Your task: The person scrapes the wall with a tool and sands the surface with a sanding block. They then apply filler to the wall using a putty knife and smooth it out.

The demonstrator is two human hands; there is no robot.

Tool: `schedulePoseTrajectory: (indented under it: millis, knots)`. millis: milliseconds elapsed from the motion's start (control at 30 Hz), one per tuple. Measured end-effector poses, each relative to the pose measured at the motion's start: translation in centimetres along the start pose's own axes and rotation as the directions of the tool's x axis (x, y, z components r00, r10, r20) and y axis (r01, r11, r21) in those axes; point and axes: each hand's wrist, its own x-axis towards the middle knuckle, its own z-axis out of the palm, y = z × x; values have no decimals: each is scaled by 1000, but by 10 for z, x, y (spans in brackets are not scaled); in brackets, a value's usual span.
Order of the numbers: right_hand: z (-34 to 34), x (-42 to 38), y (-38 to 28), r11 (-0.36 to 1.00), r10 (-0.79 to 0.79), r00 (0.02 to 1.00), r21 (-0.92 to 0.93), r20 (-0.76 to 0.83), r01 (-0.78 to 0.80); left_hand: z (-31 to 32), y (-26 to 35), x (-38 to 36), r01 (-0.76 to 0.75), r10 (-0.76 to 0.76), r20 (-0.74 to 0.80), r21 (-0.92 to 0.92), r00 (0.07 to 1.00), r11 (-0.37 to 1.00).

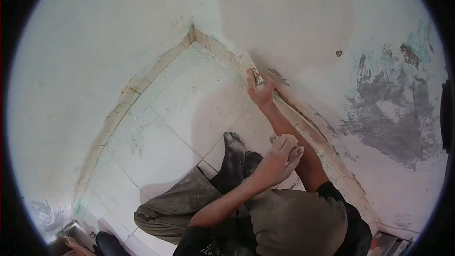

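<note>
My right hand (261, 91) reaches out to the foot of the right wall, its fingers wrapped round a putty knife (251, 68). The knife's pale, smeared blade lies against the wall just above the tiled skirting. Closer to my body, my left hand (283, 156) is closed in a fist above my right forearm. White dust or paste coats its fingers, and whatever they hold is hidden. Below the hands are my folded legs in grey-brown trousers (180, 201) and a dusty dark sock (232, 154).
Tan skirting (137, 85) runs along both walls to the corner (193, 33). White specks litter the tiled floor (166, 109). A rough grey patch (393, 114) and small hole (339, 53) mark the right wall. Another person's hand (76, 245) shows at bottom left.
</note>
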Motion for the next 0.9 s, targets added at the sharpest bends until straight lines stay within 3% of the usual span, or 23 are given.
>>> schedulePoseTrajectory:
  millis: [67,133,167,200,233,267,333,433,500,567,667,733,767,800,833,867,900]
  knots:
    - [2,-2,9,991,-124,992,-62,-40,121,8,-4,2,-128,137,-96,100,986,987]
    - [32,-24,102,989,-90,994,111,-65,97,15,-11,5,-127,143,-134,125,981,984]
    - [47,-35,143,980,26,993,200,-114,-3,16,-15,3,-131,146,-125,120,981,984]
    - [6,-15,53,969,-176,982,-162,66,185,15,-13,2,-86,88,-130,23,988,996]
    - [11,-20,57,966,-203,975,-144,89,215,12,-8,2,-56,46,-116,-85,992,995]
    - [10,-18,62,958,-232,967,-147,105,245,11,-6,1,-53,43,-159,-58,986,997]
    - [5,-16,32,999,22,990,-48,137,-16,10,-1,0,15,-38,-118,-190,992,982]
    - [8,-17,28,998,36,999,44,17,-36,7,5,-4,55,-73,-72,-218,995,974]
    - [4,-13,21,996,8,1000,91,0,-8,-2,5,-9,69,-84,-103,-137,991,988]
    - [-8,-10,13,991,-7,1000,135,-15,9,-13,-3,-14,178,-189,-221,-68,957,982]
    - [-33,-6,6,1000,15,1000,2,-22,-15,-53,-19,-35,259,-254,-265,-18,930,966]
    - [-50,-8,12,941,-318,939,74,-133,329,-84,-29,-50,379,-351,-315,28,882,925]
    - [-60,-11,-4,942,-316,940,76,-130,328,-97,-35,-60,459,-407,-336,90,850,884]
    - [-73,-13,-24,991,-44,991,119,-130,59,-107,-39,-71,485,-393,-421,134,818,864]
    - [-80,-16,-36,964,236,964,156,-124,-215,-118,-43,-83,511,-372,-495,178,785,841]
    - [-78,-21,-16,963,248,958,146,-146,-227,-127,-58,-100,543,-367,-528,225,766,809]
    - [-77,-25,24,993,-100,991,53,-92,105,-132,-79,-116,557,-353,-540,276,764,784]
